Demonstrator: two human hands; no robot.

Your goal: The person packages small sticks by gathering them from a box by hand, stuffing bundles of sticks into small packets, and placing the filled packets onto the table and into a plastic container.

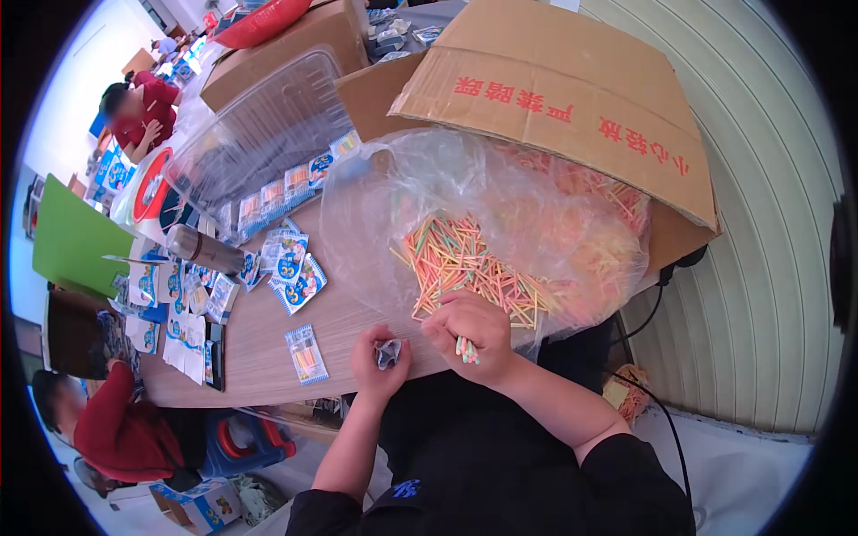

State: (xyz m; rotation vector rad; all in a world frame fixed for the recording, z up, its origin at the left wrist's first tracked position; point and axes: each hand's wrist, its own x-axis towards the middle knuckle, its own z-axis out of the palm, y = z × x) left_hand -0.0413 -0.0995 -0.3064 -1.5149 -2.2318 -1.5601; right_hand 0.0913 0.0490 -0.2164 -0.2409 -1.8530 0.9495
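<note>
My left hand (371, 373) is curled round a small clear plastic pouch (388, 355) at the table's front edge. Beside it, my right hand (480, 323) grips a small bundle of thin pastel sticks (466, 350), whose ends poke out below the fingers. Just beyond my right hand, a loose heap of pink, yellow and green sticks (460, 263) spills from a large clear plastic bag (380, 192). To the left of my left hand lies a filled blue-and-white packet (307, 354) with sticks inside.
A large cardboard box (554, 67) holds the bag. Further left are a clear plastic bin (259, 134), a pile of packets (295, 272), a steel flask (204, 248) and a phone-like black object (214, 355). Two people in red sit or stand at the left.
</note>
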